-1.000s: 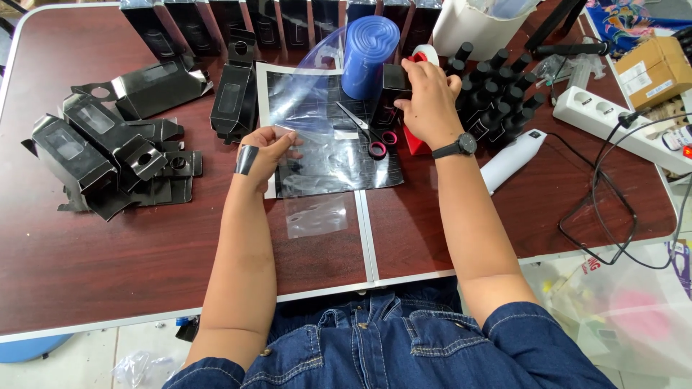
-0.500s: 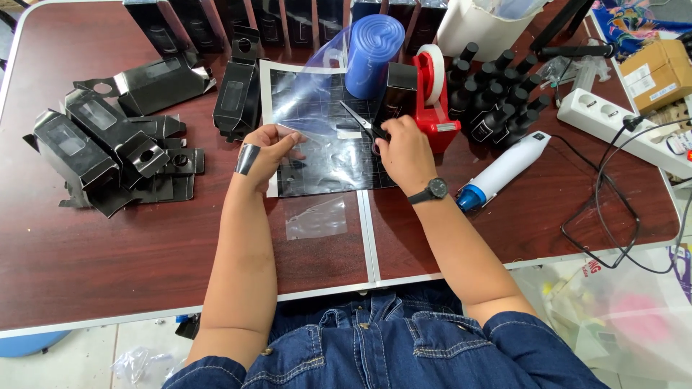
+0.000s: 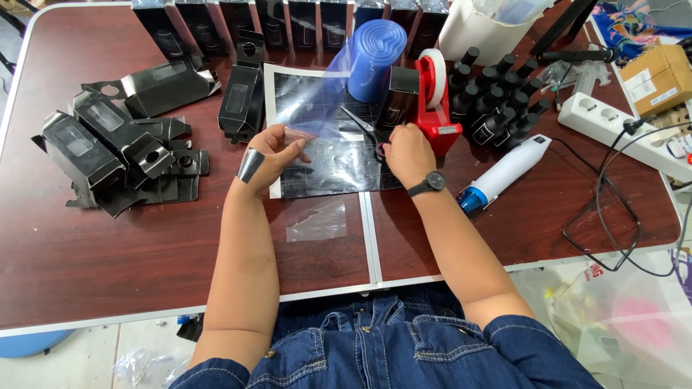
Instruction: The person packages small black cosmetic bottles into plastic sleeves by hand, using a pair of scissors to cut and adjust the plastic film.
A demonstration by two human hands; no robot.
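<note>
My right hand is covering the scissors' handles, fingers closed on them; blades are pointing up-left. My left hand is pinching the clear film, which is running diagonally to the blue roll.

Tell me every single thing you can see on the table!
Film roll: one, blue, back middle, sheet pulled toward the person.
Scissors: one pair, on the mat.
Cutting mat: one, black, centre.
Tape dispenser: one, red, right of roll.
Small bottles: many, black, right of dispenser.
Folded boxes: several, black, left side.
Heat gun: one, white and blue, right.
Power strip: one, white, far right.
Left hand: pinching the film.
Right hand: on the scissors.
</note>
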